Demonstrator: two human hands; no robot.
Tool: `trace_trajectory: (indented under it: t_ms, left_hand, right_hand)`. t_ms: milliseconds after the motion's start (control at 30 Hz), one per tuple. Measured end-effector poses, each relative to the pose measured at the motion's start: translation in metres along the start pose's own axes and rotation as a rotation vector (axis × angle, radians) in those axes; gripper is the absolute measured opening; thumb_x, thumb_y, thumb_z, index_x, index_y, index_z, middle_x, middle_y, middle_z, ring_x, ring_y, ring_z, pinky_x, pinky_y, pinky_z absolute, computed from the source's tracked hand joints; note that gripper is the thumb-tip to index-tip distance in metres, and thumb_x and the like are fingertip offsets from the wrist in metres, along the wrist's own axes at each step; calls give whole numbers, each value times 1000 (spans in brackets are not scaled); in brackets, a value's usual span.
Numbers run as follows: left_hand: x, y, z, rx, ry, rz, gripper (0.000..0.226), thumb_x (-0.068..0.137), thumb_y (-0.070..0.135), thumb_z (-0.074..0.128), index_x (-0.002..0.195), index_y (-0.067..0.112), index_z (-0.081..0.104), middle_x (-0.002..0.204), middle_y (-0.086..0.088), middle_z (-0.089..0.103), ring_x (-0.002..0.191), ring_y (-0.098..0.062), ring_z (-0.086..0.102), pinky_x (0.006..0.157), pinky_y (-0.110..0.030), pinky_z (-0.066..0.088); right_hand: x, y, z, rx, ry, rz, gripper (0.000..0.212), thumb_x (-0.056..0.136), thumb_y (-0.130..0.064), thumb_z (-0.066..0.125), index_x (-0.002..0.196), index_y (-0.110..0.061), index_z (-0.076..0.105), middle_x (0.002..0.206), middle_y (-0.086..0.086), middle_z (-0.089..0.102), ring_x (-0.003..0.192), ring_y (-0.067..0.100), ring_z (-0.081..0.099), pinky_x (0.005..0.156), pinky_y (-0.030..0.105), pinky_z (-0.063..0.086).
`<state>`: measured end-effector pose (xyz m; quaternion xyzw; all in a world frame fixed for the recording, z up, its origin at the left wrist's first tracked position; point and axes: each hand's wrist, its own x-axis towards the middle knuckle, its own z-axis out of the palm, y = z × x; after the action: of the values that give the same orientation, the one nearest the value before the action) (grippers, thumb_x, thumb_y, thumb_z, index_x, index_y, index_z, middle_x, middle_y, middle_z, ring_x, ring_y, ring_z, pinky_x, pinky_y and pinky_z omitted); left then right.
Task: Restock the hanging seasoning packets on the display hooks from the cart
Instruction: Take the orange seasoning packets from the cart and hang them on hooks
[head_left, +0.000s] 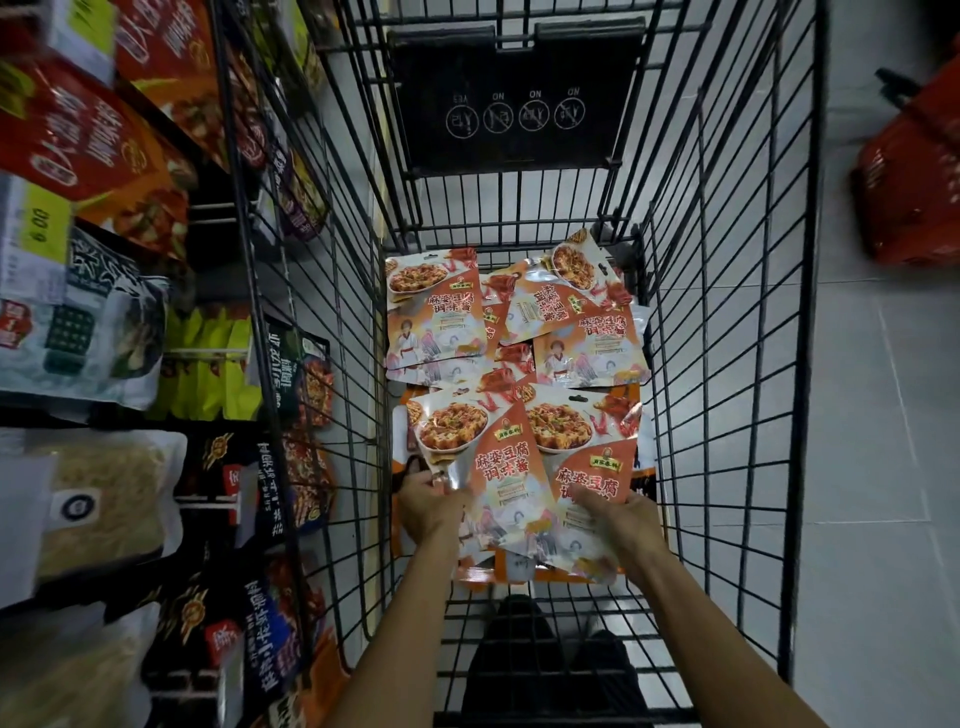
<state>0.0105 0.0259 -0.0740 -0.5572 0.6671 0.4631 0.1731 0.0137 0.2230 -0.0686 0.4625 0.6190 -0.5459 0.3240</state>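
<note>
Both bare arms reach down into a black wire cart (737, 322). The left hand (428, 506) curls its fingers around the lower left edge of an orange seasoning packet (485, 467) — the packet tilts up off the pile. The right hand (618, 514) grips the bottom of a second packet (582, 457), which overlaps the first on its right side. Under them lie more flat packs, partly hidden. Farther along the cart floor, more of the same packets (511, 317) lie loose and overlapping, some turned at angles. Beyond them the folded child seat panel (514, 104) stands upright. To the left of the cart, display shelves (104, 291) hold hanging bags; to the right — a red basket (914, 171) on the tiled floor.
</note>
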Motion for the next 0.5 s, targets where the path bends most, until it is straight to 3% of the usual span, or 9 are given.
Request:
trace_trajectory:
  t_ms: [67,167,233,300,400,500]
  left_hand:
    - [2,0,-2,-45,-38,-35,53,63,3,85,109,-1,61,102,-11,64,64,-14,57,39,-14,39]
    - [5,-2,-2,-67,-117,-56,57,65,1,82,116,-2,57,114,-17,63,88,-25,63,49,-17,43]
    - [5,-3,0,-58,-125,-29,58,67,0,81,119,-2,56,116,-18,63,91,-25,62,53,-20,47]
    - [5,-2,2,-59,-122,8,64,68,4,82,124,-1,53,116,-20,63,97,-29,63,67,-32,56]
    - [5,0,4,-66,-140,-18,71,63,8,86,124,-1,53,116,-21,63,107,-39,61,87,-49,54]
    - [8,-1,2,-141,-202,-98,68,60,5,87,120,-3,55,116,-22,64,110,-41,60,92,-51,51]
  right_hand:
    - [0,0,0,22,-16,-6,29,73,-21,79,91,-4,64,83,13,73,65,29,72,48,32,53]
    - [0,0,0,66,-64,-16,23,74,-17,77,88,-4,63,84,14,73,65,29,71,51,33,54]
    - [0,0,0,92,-98,-17,21,76,-16,76,87,-5,63,81,12,72,62,26,71,49,31,53]
    - [-1,1,1,117,-106,-20,18,77,-15,74,86,-5,63,76,9,72,59,22,71,47,29,52]
    - [-2,2,1,136,-90,-22,21,77,-19,76,87,-4,64,71,6,73,59,22,71,45,27,52]
    - [-4,1,1,92,-43,-33,28,73,-24,79,89,-5,66,81,9,74,66,24,72,52,29,53]
